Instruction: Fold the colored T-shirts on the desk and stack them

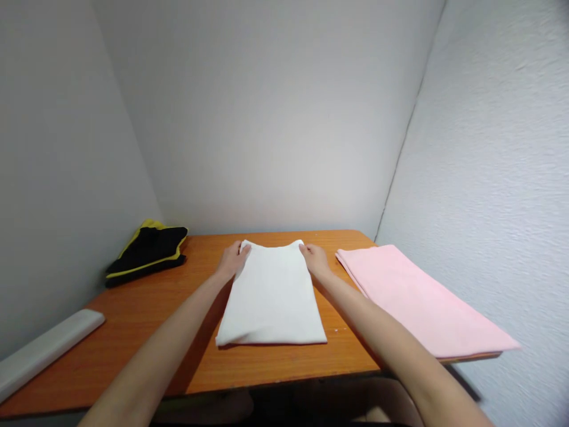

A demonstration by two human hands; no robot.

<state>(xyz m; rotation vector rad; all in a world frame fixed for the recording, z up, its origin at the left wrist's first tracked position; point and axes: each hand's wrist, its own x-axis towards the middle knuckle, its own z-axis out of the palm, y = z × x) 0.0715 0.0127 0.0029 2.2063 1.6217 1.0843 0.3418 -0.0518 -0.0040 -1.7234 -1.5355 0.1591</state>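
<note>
A folded white cloth [272,296] lies in the middle of the orange wooden table [178,332]. My left hand [232,260] pinches its far left corner, fingers closed on the fabric. My right hand [315,258] grips the far right corner the same way. Both forearms reach forward along the cloth's two sides.
A folded pink cloth [413,302] lies flat at the right, reaching the table's front right edge. A black and yellow folded garment [147,252] sits at the far left corner. A grey flat bar [44,350] rests at the front left. Grey walls enclose the table on three sides.
</note>
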